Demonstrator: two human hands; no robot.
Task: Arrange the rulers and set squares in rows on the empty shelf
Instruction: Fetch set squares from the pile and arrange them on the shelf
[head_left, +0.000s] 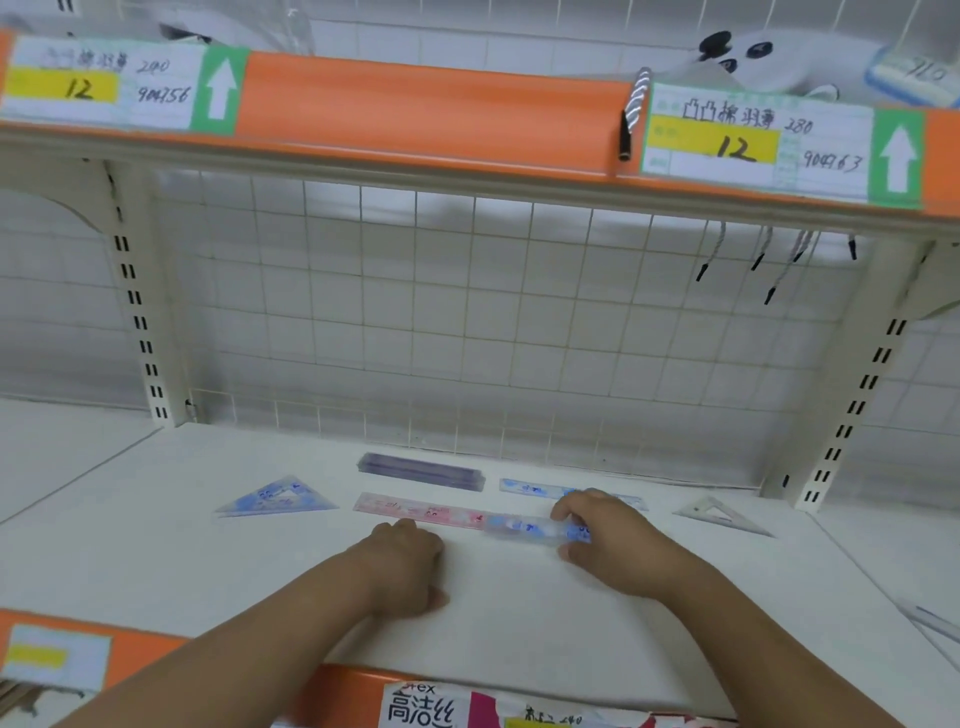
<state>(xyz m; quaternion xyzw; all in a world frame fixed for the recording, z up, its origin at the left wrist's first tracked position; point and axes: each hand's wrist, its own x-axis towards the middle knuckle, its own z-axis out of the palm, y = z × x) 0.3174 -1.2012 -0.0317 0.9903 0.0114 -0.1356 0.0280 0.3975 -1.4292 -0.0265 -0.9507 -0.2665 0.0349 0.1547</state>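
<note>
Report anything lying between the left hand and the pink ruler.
Nothing visible does: the left hand sits at the near edge of the pink ruler. The right hand grips a blue ruler beside it.

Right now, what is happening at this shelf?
A person is laying out rulers and set squares on a white shelf. The right hand grips a clear blue ruler, whose end meets a pink ruler. The left hand rests on the shelf with curled fingers, just in front of the pink ruler. Behind lie a purple ruler pack and another blue ruler. A blue set square lies at the left, a clear set square at the right.
</note>
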